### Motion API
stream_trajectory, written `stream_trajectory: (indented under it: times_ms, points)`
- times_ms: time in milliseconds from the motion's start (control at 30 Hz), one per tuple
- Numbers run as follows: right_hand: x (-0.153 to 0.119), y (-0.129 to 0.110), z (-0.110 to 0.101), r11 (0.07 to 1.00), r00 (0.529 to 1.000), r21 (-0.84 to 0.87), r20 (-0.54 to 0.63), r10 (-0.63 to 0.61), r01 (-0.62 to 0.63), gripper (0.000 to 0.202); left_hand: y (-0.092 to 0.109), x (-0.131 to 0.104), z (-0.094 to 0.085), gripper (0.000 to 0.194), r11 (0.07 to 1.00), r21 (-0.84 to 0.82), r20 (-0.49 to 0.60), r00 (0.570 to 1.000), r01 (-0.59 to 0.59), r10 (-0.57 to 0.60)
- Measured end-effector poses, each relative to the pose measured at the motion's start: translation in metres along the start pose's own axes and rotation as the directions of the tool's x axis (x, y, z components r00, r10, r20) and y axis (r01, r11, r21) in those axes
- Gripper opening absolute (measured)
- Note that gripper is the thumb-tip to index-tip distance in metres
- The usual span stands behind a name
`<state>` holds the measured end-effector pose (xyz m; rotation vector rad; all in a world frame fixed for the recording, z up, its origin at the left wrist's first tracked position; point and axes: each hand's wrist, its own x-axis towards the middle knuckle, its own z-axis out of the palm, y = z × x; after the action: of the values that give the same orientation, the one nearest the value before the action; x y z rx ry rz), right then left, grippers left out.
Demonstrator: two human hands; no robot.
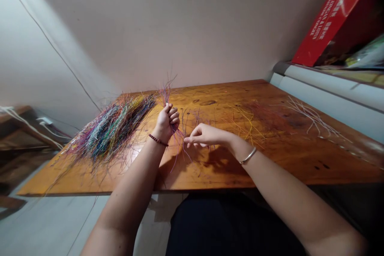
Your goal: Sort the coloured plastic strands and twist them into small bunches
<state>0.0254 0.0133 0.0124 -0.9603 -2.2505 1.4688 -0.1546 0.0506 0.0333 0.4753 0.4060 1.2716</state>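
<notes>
My left hand (168,121) is closed around a bundle of thin purple and pink wires (166,93), which fan out above the fist and hang loose below it. Just to the right, my right hand (202,135) has its thumb and index finger pinched at the lower ends of the bundle, seemingly on a purple strand. A large heap of multicoloured wires (115,126) lies on the left part of the wooden table (288,160). Yellow and orange wires (247,122) are scattered to the right of my hands.
Pale wires (315,118) and reddish ones (265,116) lie on the table's right part. A red box (330,20) stands on a light-coloured surface (327,96) at the right. The wall rises behind the table. A wooden stool with white cables is at the far left.
</notes>
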Motion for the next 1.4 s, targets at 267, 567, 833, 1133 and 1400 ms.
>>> stream_trajectory:
  times_ms: [267,567,833,1133,1400]
  points:
    - [0.008,0.005,0.011,0.999,0.998,0.006,-0.029,-0.052,0.052,0.048,0.002,-0.001,-0.002,0.034,0.995,-0.017,0.017,0.995,-0.098,0.098]
    - [-0.012,-0.012,-0.005,0.974,0.966,0.179,0.243,0.09,-0.136,0.049,0.008,0.0,-0.002,0.034,0.986,-0.037,-0.004,0.987,-0.162,0.162]
    - [-0.005,-0.008,0.002,0.977,0.971,0.205,0.237,0.002,-0.052,0.039,0.013,-0.001,-0.002,0.034,0.978,-0.011,-0.047,0.977,-0.207,0.206]
    - [-0.007,-0.012,0.004,0.964,0.983,0.23,0.154,0.099,-0.133,0.049,0.016,0.001,-0.006,0.034,0.977,-0.03,-0.025,0.978,-0.21,0.209]
    - [-0.012,-0.012,-0.003,0.979,0.909,0.169,0.381,-0.172,0.115,0.037,0.019,0.002,-0.009,0.035,0.972,-0.038,-0.051,0.972,-0.231,0.228]
